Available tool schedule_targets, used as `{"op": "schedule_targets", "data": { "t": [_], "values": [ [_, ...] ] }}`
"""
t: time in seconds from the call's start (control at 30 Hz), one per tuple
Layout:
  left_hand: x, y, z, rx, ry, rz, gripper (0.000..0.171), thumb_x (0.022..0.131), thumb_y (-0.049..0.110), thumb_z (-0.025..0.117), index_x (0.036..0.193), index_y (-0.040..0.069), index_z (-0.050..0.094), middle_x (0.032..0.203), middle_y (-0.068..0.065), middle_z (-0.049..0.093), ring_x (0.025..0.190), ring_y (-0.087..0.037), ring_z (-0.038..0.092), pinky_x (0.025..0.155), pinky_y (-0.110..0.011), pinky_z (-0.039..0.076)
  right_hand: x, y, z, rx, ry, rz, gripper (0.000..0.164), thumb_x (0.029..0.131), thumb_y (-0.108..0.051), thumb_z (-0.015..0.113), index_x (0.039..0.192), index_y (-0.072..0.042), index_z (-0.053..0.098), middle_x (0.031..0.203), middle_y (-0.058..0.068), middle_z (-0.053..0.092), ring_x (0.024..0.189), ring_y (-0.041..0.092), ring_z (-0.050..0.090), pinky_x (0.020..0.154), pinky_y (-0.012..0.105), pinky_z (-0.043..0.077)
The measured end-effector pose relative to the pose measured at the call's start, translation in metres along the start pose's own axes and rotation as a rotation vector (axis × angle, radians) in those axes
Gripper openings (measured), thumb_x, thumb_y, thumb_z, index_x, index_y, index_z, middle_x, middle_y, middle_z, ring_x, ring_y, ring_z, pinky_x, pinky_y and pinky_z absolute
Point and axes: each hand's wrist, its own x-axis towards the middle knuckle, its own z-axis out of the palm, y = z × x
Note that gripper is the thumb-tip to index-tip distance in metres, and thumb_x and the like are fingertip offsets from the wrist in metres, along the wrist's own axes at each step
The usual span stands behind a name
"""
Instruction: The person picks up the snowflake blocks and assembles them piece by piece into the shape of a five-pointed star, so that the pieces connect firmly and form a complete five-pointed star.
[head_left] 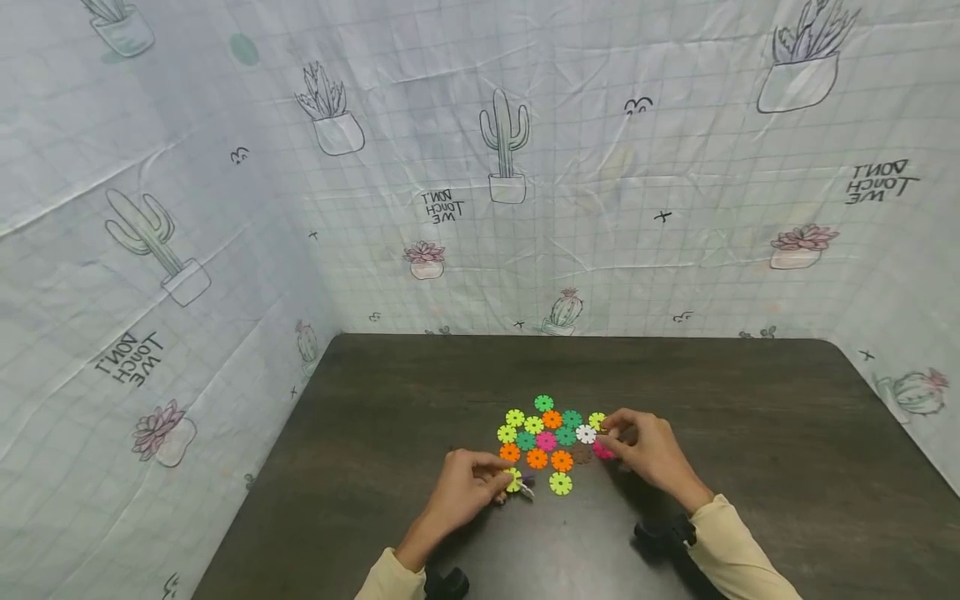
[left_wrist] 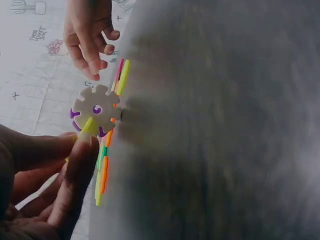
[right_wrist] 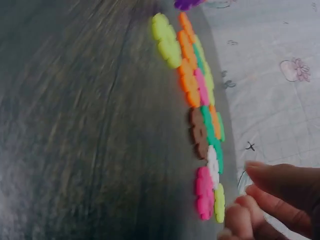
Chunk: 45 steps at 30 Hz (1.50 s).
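My left hand point(head_left: 463, 492) pinches a yellow notched disc point(head_left: 513, 475) between thumb and fingers above the table. Joined to it, in the left wrist view, are a white notched disc point(left_wrist: 84, 106) and a purple one point(left_wrist: 74, 114) mostly hidden behind it. My right hand point(head_left: 651, 450) hovers at the right end of a flat group of similar discs, thumb and fingers apart, with nothing seen between them. Nearest to it lie a pink disc point(right_wrist: 204, 192), a yellow disc point(right_wrist: 219, 204) and a white disc point(right_wrist: 212, 167); a brown disc point(right_wrist: 198, 134) is farther along.
Several orange point(head_left: 537, 464), green and yellow discs lie close together on the dark table point(head_left: 405, 392). One yellow disc point(head_left: 555, 485) sits apart at the near side. Printed cloth point(head_left: 570, 167) hangs behind and beside the table. Dark devices point(head_left: 660, 537) are strapped at both wrists.
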Motion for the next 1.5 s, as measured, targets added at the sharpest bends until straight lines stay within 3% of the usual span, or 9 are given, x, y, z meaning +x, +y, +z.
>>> {"op": "schedule_targets", "data": {
  "t": [0.2, 0.33, 0.7, 0.97, 1.23, 1.37, 1.5],
  "values": [
    [0.004, -0.001, -0.005, 0.132, -0.009, 0.049, 0.015, 0.093, 0.015, 0.08, 0.104, 0.006, 0.082, 0.08, -0.006, 0.078, 0.057, -0.01, 0.07, 0.055, -0.021, 0.057, 0.004, 0.006, 0.002, -0.119, 0.036, 0.016, 0.029, 0.083, -0.022, 0.09, 0.102, -0.004, 0.076, 0.086, 0.004, 0.071, 0.067, 0.008, 0.062, 0.056, 0.023, 0.049],
    [0.005, -0.002, -0.008, 0.177, -0.02, 0.038, 0.014, 0.092, 0.017, 0.082, 0.102, 0.008, 0.083, 0.083, -0.003, 0.076, 0.059, -0.003, 0.066, 0.057, -0.019, 0.056, 0.005, 0.01, 0.005, -0.154, 0.037, 0.051, 0.034, 0.08, -0.026, 0.092, 0.101, -0.004, 0.077, 0.089, 0.006, 0.072, 0.071, 0.01, 0.06, 0.06, 0.024, 0.049],
    [0.008, 0.0, -0.014, 0.288, -0.067, 0.048, 0.013, 0.097, 0.022, 0.076, 0.099, 0.012, 0.084, 0.088, 0.0, 0.08, 0.064, 0.003, 0.062, 0.06, -0.017, 0.054, -0.008, 0.019, 0.007, -0.144, 0.041, 0.125, 0.031, 0.079, -0.026, 0.093, 0.095, -0.007, 0.076, 0.085, 0.003, 0.069, 0.067, 0.009, 0.054, 0.058, 0.022, 0.044],
    [0.021, 0.012, -0.025, 0.424, -0.003, 0.019, 0.016, 0.097, 0.023, 0.076, 0.098, 0.008, 0.083, 0.087, -0.002, 0.079, 0.069, -0.002, 0.063, 0.063, -0.019, 0.053, -0.003, 0.016, 0.007, -0.135, 0.072, 0.089, 0.03, 0.078, -0.023, 0.093, 0.092, -0.008, 0.072, 0.078, 0.001, 0.059, 0.064, 0.007, 0.046, 0.056, 0.022, 0.038],
    [0.037, 0.016, -0.011, 0.553, 0.014, -0.032, 0.021, 0.09, 0.028, 0.084, 0.097, 0.008, 0.081, 0.085, -0.001, 0.075, 0.069, -0.005, 0.058, 0.063, -0.022, 0.052, -0.001, 0.015, 0.006, -0.124, 0.098, 0.064, 0.029, 0.078, -0.019, 0.093, 0.089, -0.008, 0.069, 0.076, 0.0, 0.059, 0.062, 0.005, 0.048, 0.055, 0.021, 0.039],
    [0.04, 0.018, -0.004, 0.644, 0.03, -0.028, 0.027, 0.085, 0.031, 0.088, 0.096, 0.009, 0.079, 0.081, -0.001, 0.071, 0.067, -0.006, 0.056, 0.061, -0.023, 0.05, -0.003, 0.015, 0.005, -0.129, 0.098, 0.075, 0.025, 0.081, -0.018, 0.091, 0.09, -0.008, 0.07, 0.076, -0.001, 0.06, 0.062, 0.005, 0.048, 0.055, 0.021, 0.039],
    [0.042, 0.02, -0.001, 0.664, 0.049, -0.043, 0.026, 0.083, 0.03, 0.09, 0.096, 0.01, 0.08, 0.083, -0.001, 0.073, 0.069, -0.007, 0.06, 0.061, -0.023, 0.052, -0.006, 0.013, 0.004, -0.132, 0.102, 0.098, 0.022, 0.083, -0.019, 0.09, 0.087, -0.009, 0.071, 0.077, 0.0, 0.062, 0.063, 0.006, 0.05, 0.055, 0.021, 0.04]
  ]
}}
